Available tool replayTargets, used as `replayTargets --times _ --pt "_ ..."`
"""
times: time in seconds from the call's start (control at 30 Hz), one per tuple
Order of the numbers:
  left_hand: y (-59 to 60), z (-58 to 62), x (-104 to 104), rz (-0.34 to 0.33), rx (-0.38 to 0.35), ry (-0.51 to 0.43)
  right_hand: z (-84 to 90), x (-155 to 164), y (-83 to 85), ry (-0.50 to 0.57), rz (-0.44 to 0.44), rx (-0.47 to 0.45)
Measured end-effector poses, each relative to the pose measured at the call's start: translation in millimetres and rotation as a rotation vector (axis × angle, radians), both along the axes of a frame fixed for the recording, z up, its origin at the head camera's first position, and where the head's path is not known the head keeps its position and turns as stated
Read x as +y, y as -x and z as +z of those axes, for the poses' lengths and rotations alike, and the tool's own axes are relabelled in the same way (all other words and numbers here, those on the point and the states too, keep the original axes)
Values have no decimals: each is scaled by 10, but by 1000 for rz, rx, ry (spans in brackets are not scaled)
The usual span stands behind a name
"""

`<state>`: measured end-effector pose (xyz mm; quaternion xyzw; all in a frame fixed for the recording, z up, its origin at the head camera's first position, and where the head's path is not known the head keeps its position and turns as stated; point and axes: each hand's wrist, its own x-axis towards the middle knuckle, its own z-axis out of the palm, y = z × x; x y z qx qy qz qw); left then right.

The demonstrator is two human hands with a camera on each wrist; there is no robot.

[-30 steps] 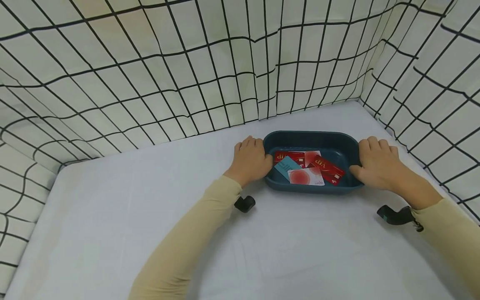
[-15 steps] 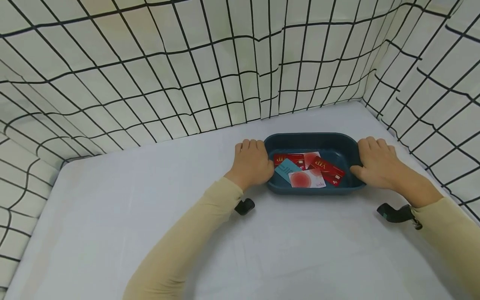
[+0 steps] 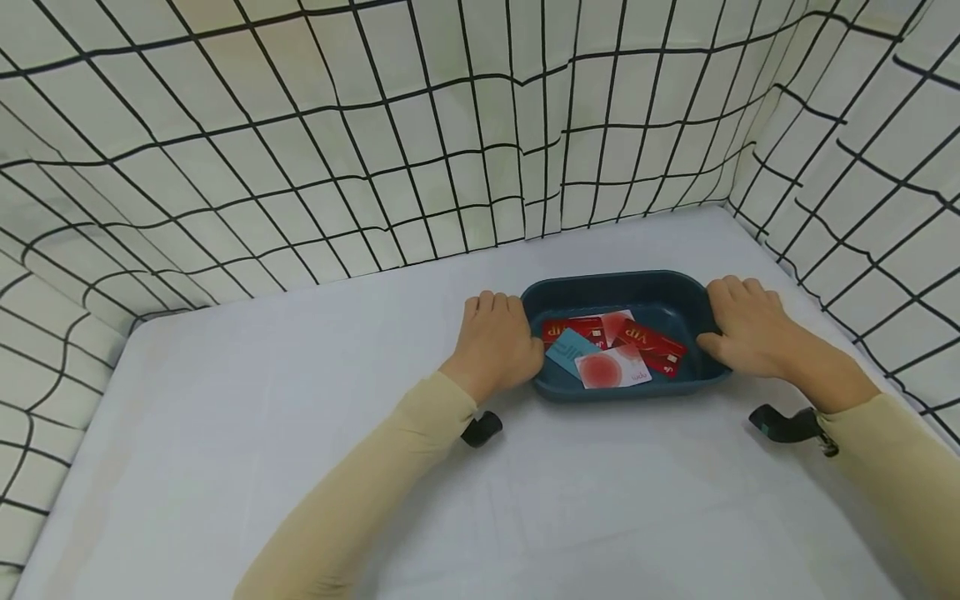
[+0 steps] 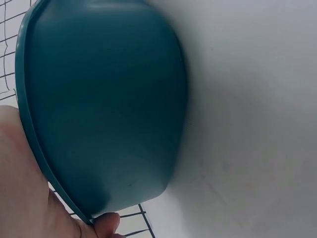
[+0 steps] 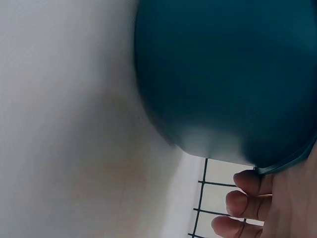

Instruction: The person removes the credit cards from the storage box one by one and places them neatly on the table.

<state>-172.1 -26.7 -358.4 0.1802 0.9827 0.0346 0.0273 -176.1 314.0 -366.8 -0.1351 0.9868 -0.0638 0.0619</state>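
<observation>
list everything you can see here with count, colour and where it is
tray: 1, dark teal, on the table right of centre, held at both short ends
red VIP cards: 2, red with gold lettering, in the tray
light blue card: 1, in the tray, left side
white card with red circle: 1, in the tray, front, lying on the others
table: 1, white
grid cloth: white with black lines, behind and at both sides
wrist cameras: 2, black, under the wrists
sleeves: 2, beige
left hand: grips the tray's left end
right hand: grips the tray's right end
</observation>
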Motion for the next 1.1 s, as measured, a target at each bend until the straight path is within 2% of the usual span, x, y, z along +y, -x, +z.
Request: replayTargets --times 0.23,0.63,0.93,1.1 --pt "-126 -44 -113 -4 43 -29 -9 -60 13 14 38 5" --pt "-333 -96 -234 -12 130 -81 -34 -141 -61 21 81 33" --pt "-491 -94 -329 15 145 -104 -42 -256 -131 29 103 58" --pt "-586 -107 -390 27 208 -111 -36 -321 -181 41 123 75"
